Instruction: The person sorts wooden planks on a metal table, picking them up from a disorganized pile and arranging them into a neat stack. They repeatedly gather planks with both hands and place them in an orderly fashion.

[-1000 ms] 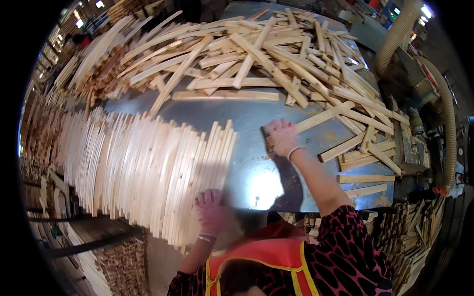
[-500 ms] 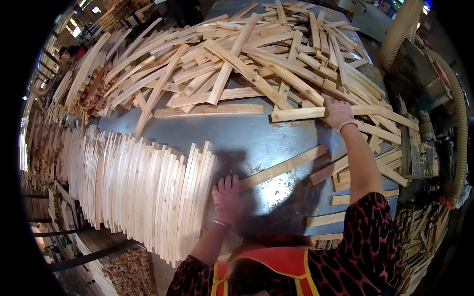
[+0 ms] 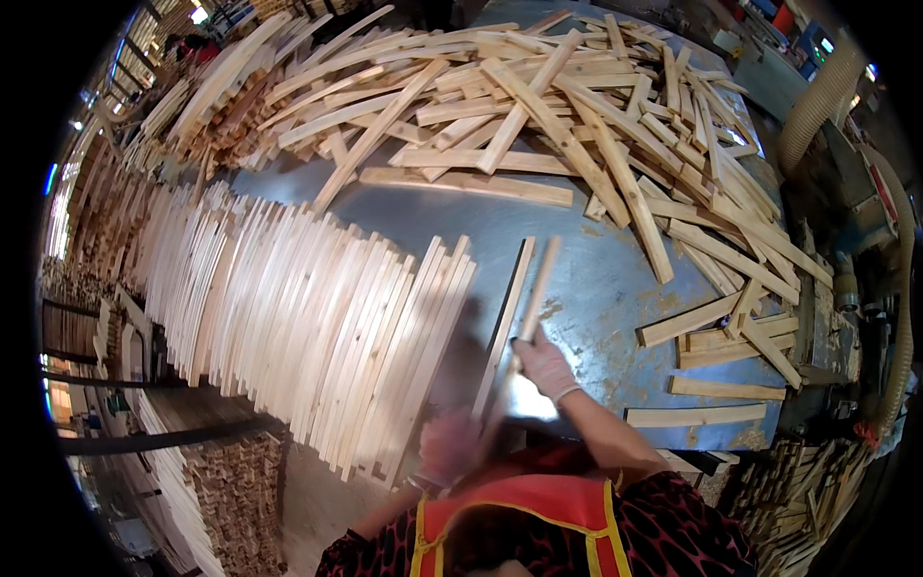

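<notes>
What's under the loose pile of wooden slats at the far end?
The loose slat pile lies on the blue-grey metal table, whose bare surface shows in front. Whatever sits beneath the pile itself is covered by overlapping slats.

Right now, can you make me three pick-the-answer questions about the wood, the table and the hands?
1. Where is the neat row of slats?
A. left of the hands
B. right of the hands
C. on the floor

2. What colour is the table?
A. red
B. blue-grey
C. yellow

3. What is the right hand doing?
A. resting flat on the table
B. holding slats
C. pointing upward

Answers:
1 A, the packed row lies on the table's left part, while the loose pile lies across the far side.
2 B, bare metal shows blue-grey between the wood.
3 B, its fingers close round two long slats that run away from the person; the left hand is blurred at their near ends.
</notes>
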A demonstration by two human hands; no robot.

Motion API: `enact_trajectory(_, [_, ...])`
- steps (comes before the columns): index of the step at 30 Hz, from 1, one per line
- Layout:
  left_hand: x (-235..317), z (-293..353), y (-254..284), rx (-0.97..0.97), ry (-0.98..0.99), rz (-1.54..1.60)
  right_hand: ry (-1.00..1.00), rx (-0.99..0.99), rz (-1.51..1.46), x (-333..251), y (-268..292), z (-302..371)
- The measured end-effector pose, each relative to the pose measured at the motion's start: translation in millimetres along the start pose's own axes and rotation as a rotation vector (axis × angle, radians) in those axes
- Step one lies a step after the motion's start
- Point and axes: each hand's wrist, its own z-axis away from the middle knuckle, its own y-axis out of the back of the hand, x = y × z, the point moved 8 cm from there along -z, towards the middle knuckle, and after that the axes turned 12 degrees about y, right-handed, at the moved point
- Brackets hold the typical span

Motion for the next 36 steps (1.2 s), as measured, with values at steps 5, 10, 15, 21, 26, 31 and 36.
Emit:
enact_trajectory(5, [-5, -15, 30, 0.469, -0.075, -0.351, 0.361, -0.476, -0.198, -102, -64, -19])
enact_trajectory(10, [-49, -39, 23, 0.543, -0.035, -0.304, 0.344, 0.041, 0.368, -133, 77, -132])
enact_trajectory(15, [-19, -46, 49, 0.598, -0.132, -0.316, 0.192, 0.259, 0.812, -85, 224, -281])
enact_trajectory(21, [-34, -53, 37, 0.456, -0.035, -0.373, 0.138, -0.074, 0.452, -129, 165, -280])
enact_trajectory(26, [-37, -66, 29, 0.220, 0.084, 0.408, 0.268, -0.129, -0.339, -134, 74, -158])
enact_trajectory(31, [16, -96, 21, -0.441, 0.289, 1.419, 0.562, -0.176, 0.843, -155, 157, -164])
enact_trajectory(36, [-41, -93, 36, -0.586, 0.140, 1.719, 0.074, -0.470, 1.066, 0, 206, -113])
